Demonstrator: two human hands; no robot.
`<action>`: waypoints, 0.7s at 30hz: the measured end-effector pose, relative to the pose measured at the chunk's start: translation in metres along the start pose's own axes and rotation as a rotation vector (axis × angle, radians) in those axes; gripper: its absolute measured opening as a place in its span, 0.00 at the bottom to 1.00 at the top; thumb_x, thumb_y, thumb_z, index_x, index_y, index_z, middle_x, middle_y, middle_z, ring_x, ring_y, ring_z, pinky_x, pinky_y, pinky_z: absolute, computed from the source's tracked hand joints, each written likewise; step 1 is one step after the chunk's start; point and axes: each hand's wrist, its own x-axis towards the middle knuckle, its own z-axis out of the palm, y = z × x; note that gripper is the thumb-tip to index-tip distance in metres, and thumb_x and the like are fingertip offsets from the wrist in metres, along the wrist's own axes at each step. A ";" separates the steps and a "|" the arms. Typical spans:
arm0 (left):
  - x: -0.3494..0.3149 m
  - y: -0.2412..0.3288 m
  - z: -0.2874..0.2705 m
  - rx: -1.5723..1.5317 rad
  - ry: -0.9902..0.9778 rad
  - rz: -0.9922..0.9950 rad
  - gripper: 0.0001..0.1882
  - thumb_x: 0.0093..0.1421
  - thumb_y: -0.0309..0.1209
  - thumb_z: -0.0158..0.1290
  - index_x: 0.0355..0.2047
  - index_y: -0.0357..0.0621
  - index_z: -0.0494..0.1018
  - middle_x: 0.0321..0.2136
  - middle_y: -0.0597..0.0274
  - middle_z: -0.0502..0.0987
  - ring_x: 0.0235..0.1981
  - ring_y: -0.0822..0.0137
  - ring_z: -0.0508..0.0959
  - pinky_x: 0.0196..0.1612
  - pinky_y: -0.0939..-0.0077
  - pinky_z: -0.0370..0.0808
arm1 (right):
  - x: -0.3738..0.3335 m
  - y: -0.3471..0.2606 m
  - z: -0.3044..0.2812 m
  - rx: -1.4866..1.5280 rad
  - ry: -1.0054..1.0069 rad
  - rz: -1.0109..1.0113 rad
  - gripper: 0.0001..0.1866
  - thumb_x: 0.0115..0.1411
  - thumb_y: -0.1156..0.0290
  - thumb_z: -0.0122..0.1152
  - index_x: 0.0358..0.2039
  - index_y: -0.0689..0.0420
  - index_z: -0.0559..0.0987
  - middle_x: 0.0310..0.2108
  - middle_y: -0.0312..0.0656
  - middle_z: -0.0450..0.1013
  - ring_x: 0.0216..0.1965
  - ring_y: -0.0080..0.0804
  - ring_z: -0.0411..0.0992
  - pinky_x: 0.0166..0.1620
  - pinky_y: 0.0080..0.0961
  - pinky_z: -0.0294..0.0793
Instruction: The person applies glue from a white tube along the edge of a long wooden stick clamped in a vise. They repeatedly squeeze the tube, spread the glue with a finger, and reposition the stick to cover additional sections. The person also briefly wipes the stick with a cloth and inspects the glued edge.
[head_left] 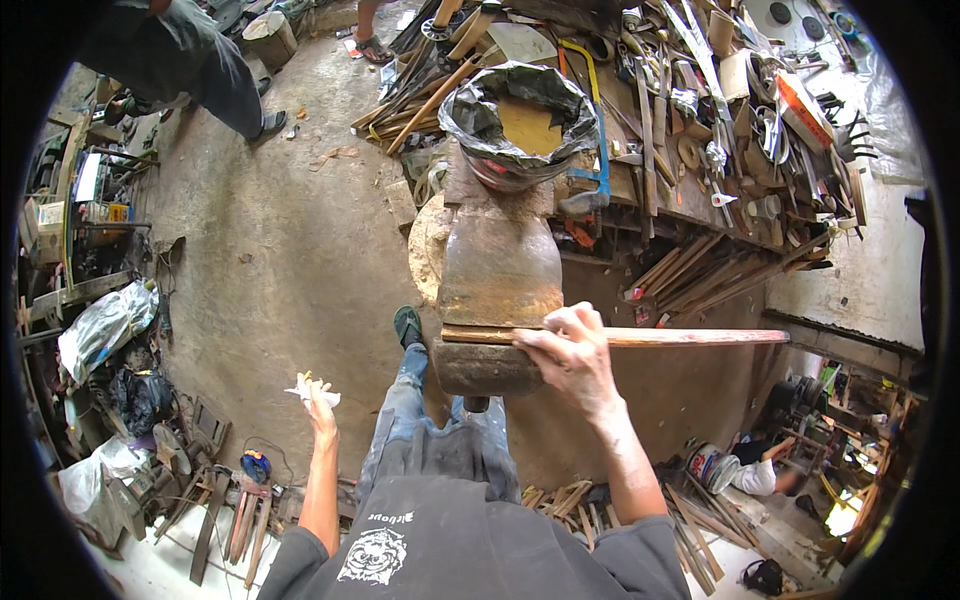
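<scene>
Wooden and narrow, a long strip [690, 337] lies left to right in the head view, its left part along the gap of the metal vise [500, 265], directly beneath the nearer right hand [580, 358]; those bent fingers touch it, but I cannot tell whether they grip. The right forearm reaches forward; well apart, the raised left hand [319, 407] pinches a white scrap [331, 398].
</scene>
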 end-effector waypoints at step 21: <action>0.005 -0.002 0.000 0.011 -0.050 0.046 0.40 0.66 0.41 0.48 0.73 0.45 0.46 0.53 0.55 0.65 0.49 0.56 0.75 0.39 0.60 0.80 | -0.045 -0.077 0.056 -0.278 0.009 0.340 0.28 0.63 0.57 0.61 0.62 0.52 0.74 0.62 0.54 0.58 0.67 0.54 0.53 0.68 0.55 0.50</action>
